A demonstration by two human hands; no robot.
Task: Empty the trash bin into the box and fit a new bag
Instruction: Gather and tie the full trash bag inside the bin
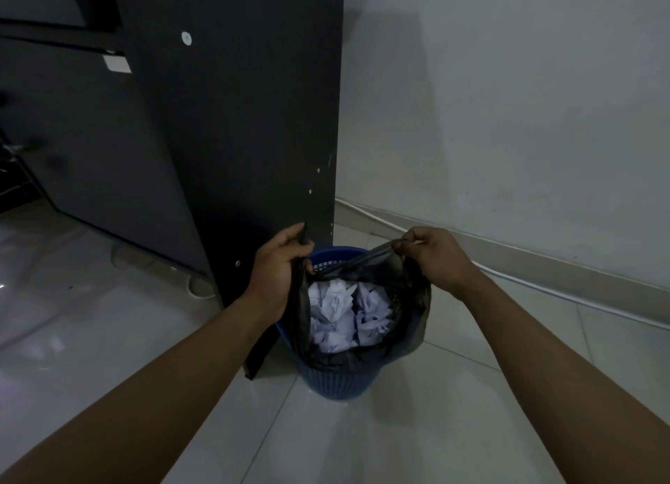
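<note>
A blue slatted trash bin [339,384] stands on the white tiled floor beside a dark desk panel. A black plastic bag [411,320] lines it, filled with crumpled white paper [339,315]. My left hand [281,269] grips the bag's left edge, lifted above the bin's rim. My right hand [435,256] pinches the bag's right edge, also raised. The bag's mouth is stretched open between the two hands. No box is in view.
A tall dark desk side panel [246,139] rises just left of and behind the bin. A white wall [507,102] with a skirting board and a white cable [544,284] runs along the right. Glossy floor tiles [417,429] spread around the bin.
</note>
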